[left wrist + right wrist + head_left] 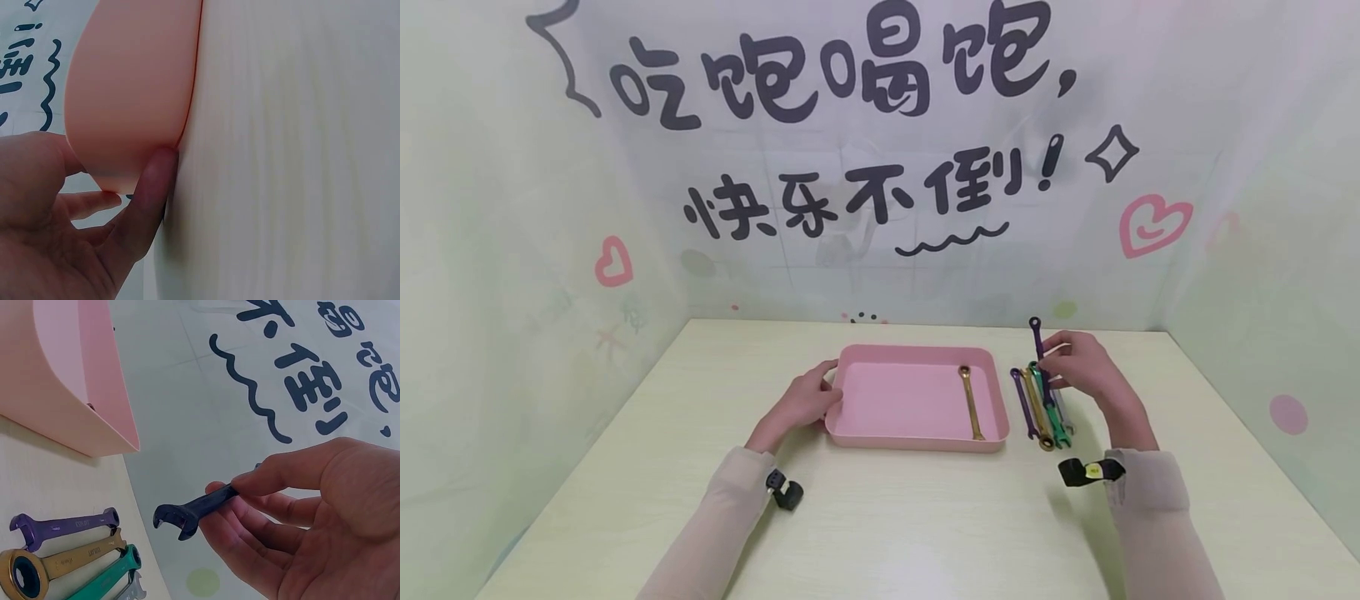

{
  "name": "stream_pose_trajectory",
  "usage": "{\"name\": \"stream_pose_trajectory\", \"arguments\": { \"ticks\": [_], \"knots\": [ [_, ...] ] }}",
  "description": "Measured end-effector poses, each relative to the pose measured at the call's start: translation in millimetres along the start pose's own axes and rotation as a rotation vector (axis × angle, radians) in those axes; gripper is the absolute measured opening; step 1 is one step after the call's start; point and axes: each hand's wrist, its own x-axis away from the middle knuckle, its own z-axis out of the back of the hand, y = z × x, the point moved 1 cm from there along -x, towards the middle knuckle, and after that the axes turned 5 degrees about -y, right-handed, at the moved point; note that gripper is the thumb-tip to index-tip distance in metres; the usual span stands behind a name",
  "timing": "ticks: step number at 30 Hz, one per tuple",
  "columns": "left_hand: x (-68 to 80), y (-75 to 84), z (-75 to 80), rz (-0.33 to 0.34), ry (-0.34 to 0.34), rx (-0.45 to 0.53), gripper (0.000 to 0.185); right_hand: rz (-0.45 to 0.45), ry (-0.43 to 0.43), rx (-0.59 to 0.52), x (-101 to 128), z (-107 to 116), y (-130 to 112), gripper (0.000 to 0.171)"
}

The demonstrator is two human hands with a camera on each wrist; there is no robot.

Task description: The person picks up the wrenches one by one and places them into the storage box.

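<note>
My right hand (1090,365) pinches a dark blue combination wrench (209,501) between thumb and fingers; in the right wrist view its open jaw points left. The wrench is held above a row of other wrenches on the table: a purple wrench (69,526), a gold wrench (78,559), a green wrench (107,578) and a silver wrench (131,589). On the left, my left hand (805,397) grips the end of a pink tray (917,445), with fingers at its rim and wall. Inside the tray, near its right wall, lies another gold wrench (972,406).
A pale wood-grain table (887,525) carries everything. Behind it hangs a light curtain (850,283) with dark lettering and pink hearts, which also closes off both sides. A black wrist camera (786,490) sits at the left cuff, another (1086,472) at the right.
</note>
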Motion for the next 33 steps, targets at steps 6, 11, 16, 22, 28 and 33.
{"name": "stream_pose_trajectory", "arguments": {
  "ticks": [6,11,16,22,28,33],
  "knots": [
    [0.2,-0.3,-0.1,0.008,0.000,0.004,0.067,0.005,0.004,0.006,1,-3,-4,0.041],
    [-0.6,-1.5,-0.4,0.006,-0.004,0.009,0.067,0.009,0.008,0.016,-1,-6,-5,0.039],
    [-1.6,-2.2,-0.8,0.008,-0.003,0.012,0.067,0.019,0.000,0.023,-2,-8,-6,0.039],
    [-2.1,-1.2,-1.4,0.007,-0.001,0.005,0.066,0.033,-0.004,0.026,-2,-10,-7,0.040],
    [-2.6,-0.7,-1.8,0.005,0.001,0.000,0.066,0.034,-0.021,-0.006,-3,-13,-8,0.039],
    [-2.2,-0.8,-1.1,0.005,0.005,0.000,0.066,0.041,-0.030,-0.021,-3,-14,-9,0.040]
  ]
}}
